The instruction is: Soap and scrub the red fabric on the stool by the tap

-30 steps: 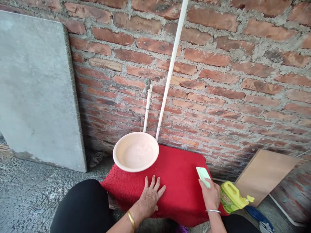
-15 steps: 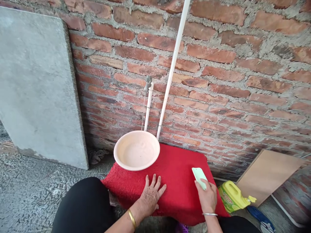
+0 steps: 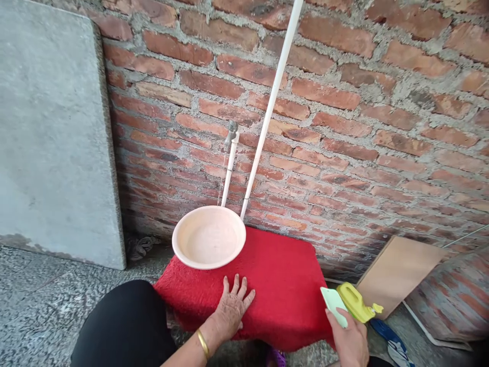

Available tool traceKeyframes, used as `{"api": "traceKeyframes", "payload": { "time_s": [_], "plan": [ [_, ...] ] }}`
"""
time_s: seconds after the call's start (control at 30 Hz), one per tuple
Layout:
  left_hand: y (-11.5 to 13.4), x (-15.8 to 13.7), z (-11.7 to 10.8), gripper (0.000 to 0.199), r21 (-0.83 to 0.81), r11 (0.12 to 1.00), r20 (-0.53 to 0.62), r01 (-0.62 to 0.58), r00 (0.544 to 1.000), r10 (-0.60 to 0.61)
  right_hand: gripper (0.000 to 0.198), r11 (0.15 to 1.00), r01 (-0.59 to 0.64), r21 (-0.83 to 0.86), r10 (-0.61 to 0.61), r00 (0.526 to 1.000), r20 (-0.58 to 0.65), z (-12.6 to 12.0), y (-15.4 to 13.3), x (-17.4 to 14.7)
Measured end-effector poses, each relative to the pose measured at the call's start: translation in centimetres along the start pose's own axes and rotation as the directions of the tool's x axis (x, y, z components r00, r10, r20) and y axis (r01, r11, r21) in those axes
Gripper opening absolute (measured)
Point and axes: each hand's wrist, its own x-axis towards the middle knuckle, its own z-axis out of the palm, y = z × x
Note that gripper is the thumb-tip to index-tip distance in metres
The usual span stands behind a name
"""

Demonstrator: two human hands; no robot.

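Head view: right hand [image 3: 349,339] grips a light, stiff, likely slippery soap bar [image 3: 333,305] by its lower end; left hand [image 3: 231,307] lies open on the red cloth [image 3: 282,285].

A red cloth-covered stand [image 3: 282,285] sits against the brick wall, a pale basin [image 3: 208,243] resting on its far left corner. A left hand [image 3: 231,306] lies flat near its front edge, just below the basin.

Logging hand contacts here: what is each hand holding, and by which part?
The right hand holds a pale green bar by its lower end. The left hand holds nothing, flat on the red cloth.
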Motion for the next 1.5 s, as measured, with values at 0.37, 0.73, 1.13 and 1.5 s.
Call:
{"api": "traceKeyframes", "payload": {
  "time_s": [0.37, 0.73, 1.13, 1.5],
  "plan": [
    [-0.3, 0.1, 2.5, 0.097, 0.057, 0.998, -0.119, -0.001, 0.993, 0.008, 0.051, 0.957, 0.222, 0.186, -0.258, 0.945, 0.203, 1.6, -2.8, -3.3],
    [-0.3, 0.4, 3.3, 0.099, 0.096, 0.995, -0.135, 0.002, 0.991, 0.011, 0.053, 0.969, 0.107, 0.221, -0.144, 0.977, 0.160, 0.9, -2.7, -2.6],
    [-0.2, 0.3, 2.9, 0.098, 0.092, 0.996, -0.132, 0.009, 0.991, 0.003, 0.070, 0.971, -0.238, -0.010, 0.237, 0.964, 0.119, -1.5, 1.6, 0.2],
    [-0.3, 0.2, 2.6, 0.095, 0.078, 0.997, -0.125, 0.008, 0.992, 0.002, 0.061, 0.958, -0.283, -0.042, 0.286, 0.955, 0.075, 0.1, 2.0, 1.8]
  ]
}}
